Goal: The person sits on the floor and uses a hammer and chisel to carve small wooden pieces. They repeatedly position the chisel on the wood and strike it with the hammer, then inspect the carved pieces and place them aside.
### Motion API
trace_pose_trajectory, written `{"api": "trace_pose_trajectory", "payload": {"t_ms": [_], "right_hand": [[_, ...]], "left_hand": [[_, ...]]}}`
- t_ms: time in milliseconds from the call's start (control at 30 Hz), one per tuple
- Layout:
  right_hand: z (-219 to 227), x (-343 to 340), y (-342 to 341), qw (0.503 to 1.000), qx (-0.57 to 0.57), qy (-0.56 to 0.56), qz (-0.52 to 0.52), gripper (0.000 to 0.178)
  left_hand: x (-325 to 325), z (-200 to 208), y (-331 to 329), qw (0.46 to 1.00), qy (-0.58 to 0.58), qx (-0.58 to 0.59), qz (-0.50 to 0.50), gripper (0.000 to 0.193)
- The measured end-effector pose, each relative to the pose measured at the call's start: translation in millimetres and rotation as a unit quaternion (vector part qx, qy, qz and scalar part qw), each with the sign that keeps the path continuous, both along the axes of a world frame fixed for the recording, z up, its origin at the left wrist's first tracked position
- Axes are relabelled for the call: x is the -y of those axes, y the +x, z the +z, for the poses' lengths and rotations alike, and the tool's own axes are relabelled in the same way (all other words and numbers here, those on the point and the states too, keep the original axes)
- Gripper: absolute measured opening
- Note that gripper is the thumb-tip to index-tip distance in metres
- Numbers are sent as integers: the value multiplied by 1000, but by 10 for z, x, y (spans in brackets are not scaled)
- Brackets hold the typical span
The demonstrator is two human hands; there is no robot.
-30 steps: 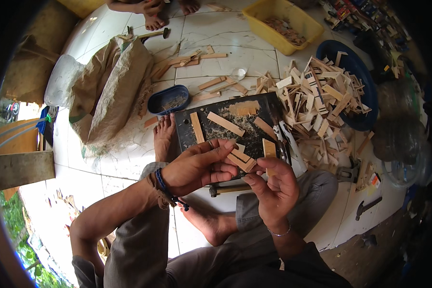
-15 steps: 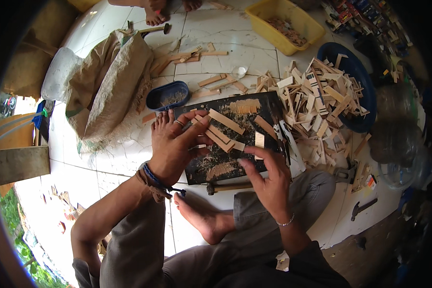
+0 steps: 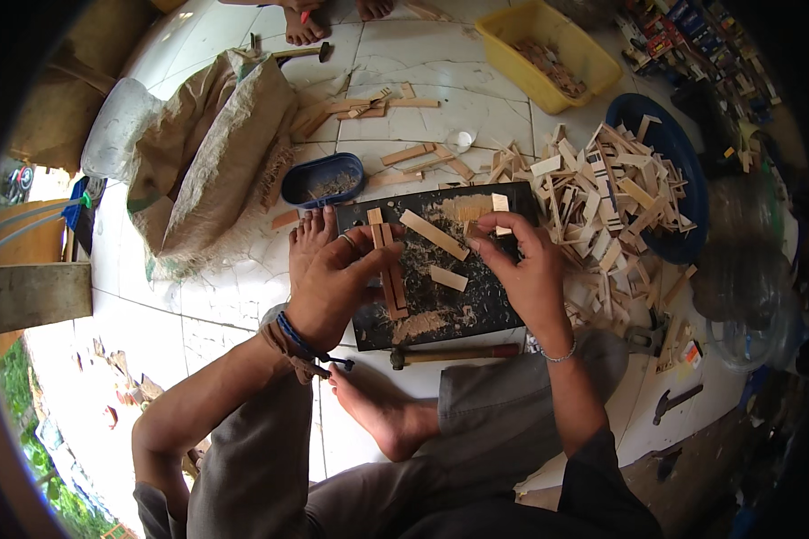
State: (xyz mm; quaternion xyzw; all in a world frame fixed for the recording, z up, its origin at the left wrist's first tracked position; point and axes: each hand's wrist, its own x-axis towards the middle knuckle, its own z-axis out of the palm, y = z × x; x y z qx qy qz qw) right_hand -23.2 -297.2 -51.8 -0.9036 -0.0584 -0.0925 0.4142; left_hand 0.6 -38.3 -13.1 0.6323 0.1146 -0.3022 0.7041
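The narrow wooden piece (image 3: 393,292) is gripped in the left hand (image 3: 328,287), its sides pinched between the thumb and the bent fingers. It is held lengthwise over the left part of a dark board (image 3: 485,310), a dark line being visible along it; whether its lower end is rested on the board cannot be determined. The thumb and index finger of the right hand (image 3: 530,265) are brought close together over the board's far right part, the other fingers being curled; whether anything is pinched between the tips cannot be told. A pale wooden block (image 3: 501,214) is seen just beyond that index finger, its support being unclear.

Between the hands, a long strip (image 3: 434,235) is laid slantwise on the board, and a short strip (image 3: 448,278) is placed nearer the wearer. The board is littered with shavings. A hammer (image 3: 454,355) is laid along its near edge. A bare foot (image 3: 312,241) is planted just beside its left edge.

Farther out, shavings are contained in a blue oval tray (image 3: 333,199), beside which a large sack (image 3: 229,171) is stood. At the right, wooden offcuts (image 3: 602,207) are heaped in and around a blue basin (image 3: 677,139). Small pieces are held in a yellow tub (image 3: 521,72) beyond. Another person's feet (image 3: 307,29) are partly visible at the upper edge.
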Motion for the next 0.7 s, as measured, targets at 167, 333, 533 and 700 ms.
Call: {"api": "trace_pose_trajectory", "payload": {"t_ms": [167,333,533,700], "right_hand": [[87,-171,16,920,-91,378,54,33],[176,-201,-48,844,-135,507,108,35],[213,-166,-97,735,-171,654,53,42],[203,-110,-158,630,-209,748,28,42]], "left_hand": [[28,65,-18,996,-45,37,-60,35],[99,172,-39,989,-86,93,-82,37],[172,129,-20,988,-51,133,-59,50],[246,-42,129,949,86,297,-62,51]]}}
